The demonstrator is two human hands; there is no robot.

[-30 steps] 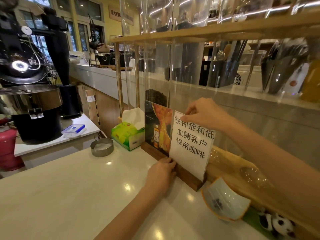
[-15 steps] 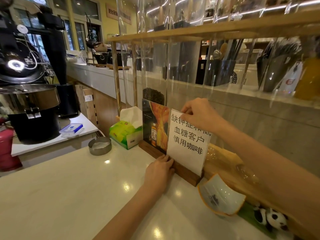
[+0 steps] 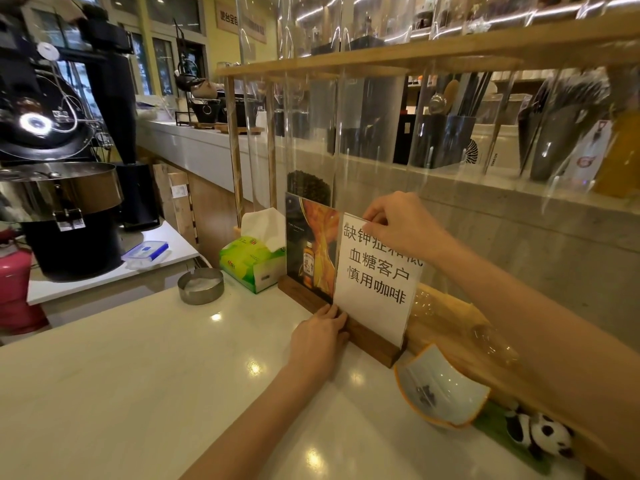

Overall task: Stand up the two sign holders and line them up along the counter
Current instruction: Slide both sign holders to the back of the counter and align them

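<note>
Two sign holders stand upright side by side at the back of the white counter (image 3: 145, 393). The white sign holder (image 3: 375, 289) carries black Chinese text and sits in a dark wooden base (image 3: 372, 344). The dark sign holder (image 3: 310, 247), with an orange bottle picture, stands just left of it on its own wooden base. My right hand (image 3: 401, 226) pinches the top edge of the white sign. My left hand (image 3: 320, 336) presses its fingertips against the front of the wooden base where the two holders meet.
A green tissue box (image 3: 252, 263) and a round metal ashtray (image 3: 201, 285) sit left of the signs. A white and orange dish (image 3: 440, 393) and a small panda toy (image 3: 540, 434) lie to the right. A clear screen on a wooden rack (image 3: 381, 53) rises behind.
The hands keep the same hold on the white sign holder. My right hand's fingers have slid slightly along its top edge. The camera has shifted a little.
</note>
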